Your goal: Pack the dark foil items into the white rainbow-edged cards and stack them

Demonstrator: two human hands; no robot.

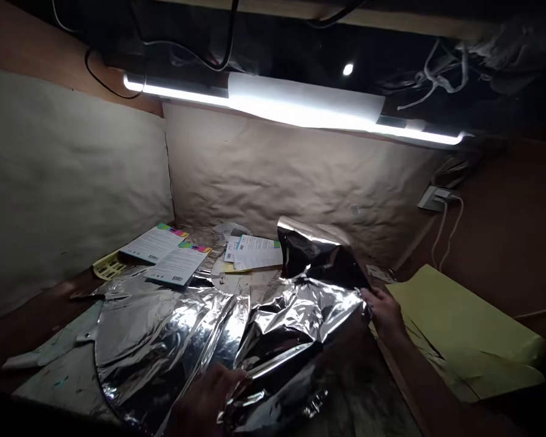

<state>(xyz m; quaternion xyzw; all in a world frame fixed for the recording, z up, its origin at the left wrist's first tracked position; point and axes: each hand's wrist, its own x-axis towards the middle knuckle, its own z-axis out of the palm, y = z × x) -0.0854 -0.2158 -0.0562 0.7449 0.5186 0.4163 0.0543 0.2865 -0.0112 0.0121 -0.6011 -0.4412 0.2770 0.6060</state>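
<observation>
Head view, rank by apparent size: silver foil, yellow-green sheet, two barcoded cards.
1. Crumpled silver foil
2. Yellow-green sheet, partly hidden by the right forearm
3. Two barcoded cards, which look alike, so I won't rank them against each other

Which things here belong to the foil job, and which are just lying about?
Job: crinkled silver foil, left hand, right hand.
Lying about: two barcoded cards, printed papers, yellow perforated plastic piece, yellow-green sheet.
</observation>
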